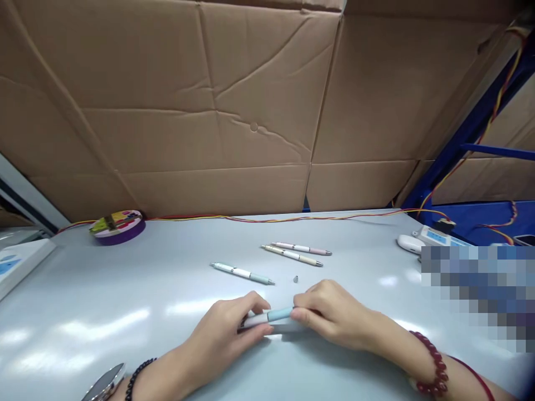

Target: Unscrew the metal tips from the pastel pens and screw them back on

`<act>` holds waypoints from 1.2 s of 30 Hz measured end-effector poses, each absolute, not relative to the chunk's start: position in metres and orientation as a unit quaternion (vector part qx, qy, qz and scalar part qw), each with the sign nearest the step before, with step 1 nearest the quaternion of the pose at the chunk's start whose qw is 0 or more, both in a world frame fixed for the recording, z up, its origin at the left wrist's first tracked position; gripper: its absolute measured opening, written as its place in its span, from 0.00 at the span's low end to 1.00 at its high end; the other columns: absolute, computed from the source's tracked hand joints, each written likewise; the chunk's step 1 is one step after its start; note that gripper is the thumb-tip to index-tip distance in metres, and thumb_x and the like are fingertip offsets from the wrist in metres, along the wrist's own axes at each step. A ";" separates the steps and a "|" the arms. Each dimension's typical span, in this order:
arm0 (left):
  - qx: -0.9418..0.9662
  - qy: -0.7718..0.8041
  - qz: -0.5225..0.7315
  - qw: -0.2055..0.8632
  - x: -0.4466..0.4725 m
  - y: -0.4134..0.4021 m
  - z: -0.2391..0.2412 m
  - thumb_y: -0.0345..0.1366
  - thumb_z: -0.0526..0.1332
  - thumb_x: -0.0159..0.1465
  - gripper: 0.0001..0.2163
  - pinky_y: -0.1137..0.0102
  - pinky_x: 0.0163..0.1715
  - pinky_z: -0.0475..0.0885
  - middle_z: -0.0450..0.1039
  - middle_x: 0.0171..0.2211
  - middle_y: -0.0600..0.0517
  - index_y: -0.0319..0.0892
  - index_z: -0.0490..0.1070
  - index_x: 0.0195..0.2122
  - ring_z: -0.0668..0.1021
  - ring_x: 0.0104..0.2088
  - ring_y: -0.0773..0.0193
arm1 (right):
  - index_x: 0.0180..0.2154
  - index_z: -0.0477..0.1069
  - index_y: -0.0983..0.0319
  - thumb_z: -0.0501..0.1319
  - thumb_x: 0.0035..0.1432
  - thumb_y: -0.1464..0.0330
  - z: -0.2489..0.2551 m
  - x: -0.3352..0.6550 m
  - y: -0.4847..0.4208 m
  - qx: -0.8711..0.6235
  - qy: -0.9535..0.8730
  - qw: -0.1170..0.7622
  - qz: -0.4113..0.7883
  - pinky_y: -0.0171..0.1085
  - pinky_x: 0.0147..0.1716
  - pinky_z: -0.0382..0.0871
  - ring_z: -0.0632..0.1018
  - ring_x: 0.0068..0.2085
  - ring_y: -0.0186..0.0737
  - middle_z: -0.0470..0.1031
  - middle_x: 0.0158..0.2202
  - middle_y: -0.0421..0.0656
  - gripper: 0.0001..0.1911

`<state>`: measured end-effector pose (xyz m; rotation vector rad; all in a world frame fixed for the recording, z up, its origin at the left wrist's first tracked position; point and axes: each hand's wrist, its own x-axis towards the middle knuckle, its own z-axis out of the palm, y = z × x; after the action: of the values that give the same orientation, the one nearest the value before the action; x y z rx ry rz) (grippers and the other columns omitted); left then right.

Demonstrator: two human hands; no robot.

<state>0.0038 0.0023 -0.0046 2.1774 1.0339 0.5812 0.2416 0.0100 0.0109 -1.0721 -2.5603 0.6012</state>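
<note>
A pen with a white barrel and light blue grip (pixel 280 314) lies level between my two hands, just above the table. My left hand (pixel 234 326) is closed around its white end, thumb below and fingers above. At the blue end, my right hand (pixel 324 312) pinches the tip, which its fingers hide. A small silver cone-shaped pen tip (pixel 296 279) stands on the table just beyond my right hand. Farther off lie a green and white pen (pixel 242 273), a cream and white pen (pixel 291 255) and a pink and white pen (pixel 301 248).
A purple-edged tape roll (pixel 119 227) sits at the back left, near red and yellow wires (pixel 251 220) along the rear edge. On the left is a white box (pixel 23 264). At right are a white mouse (pixel 411 244) and a power strip (pixel 438 236). Cardboard (pixel 259 111) walls the back.
</note>
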 end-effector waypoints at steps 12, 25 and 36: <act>0.374 0.367 0.453 0.721 -0.003 0.030 0.002 0.46 0.64 0.57 0.14 0.74 0.27 0.69 0.71 0.41 0.49 0.42 0.72 0.38 0.75 0.34 0.64 | 0.20 0.49 0.61 0.48 0.62 0.63 -0.001 0.219 -0.009 -0.426 -0.836 0.193 0.288 0.31 0.20 0.49 0.54 0.19 0.29 0.51 0.17 0.33 0.19; 0.121 0.217 0.497 0.831 -0.019 0.035 0.029 0.54 0.41 0.65 0.26 0.77 0.15 0.60 0.39 0.15 0.62 0.40 0.54 0.17 0.49 0.13 0.74 | 0.22 0.49 0.60 0.44 0.61 0.63 0.001 0.219 -0.008 -0.414 -0.857 0.219 0.216 0.31 0.22 0.51 0.56 0.20 0.31 0.55 0.18 0.35 0.17; 0.072 0.222 0.564 0.792 -0.035 0.044 0.046 0.51 0.46 0.62 0.23 0.80 0.08 0.44 0.32 0.14 0.63 0.43 0.42 0.17 0.41 0.13 0.75 | 0.22 0.57 0.60 0.43 0.63 0.67 0.000 0.228 -0.005 -0.396 -0.892 0.196 0.096 0.31 0.20 0.55 0.65 0.19 0.32 0.65 0.18 0.39 0.17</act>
<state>-0.0351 0.0435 0.0456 0.1538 0.4778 1.2130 0.2285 -0.0052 -0.0003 -1.1084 -2.4995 0.2679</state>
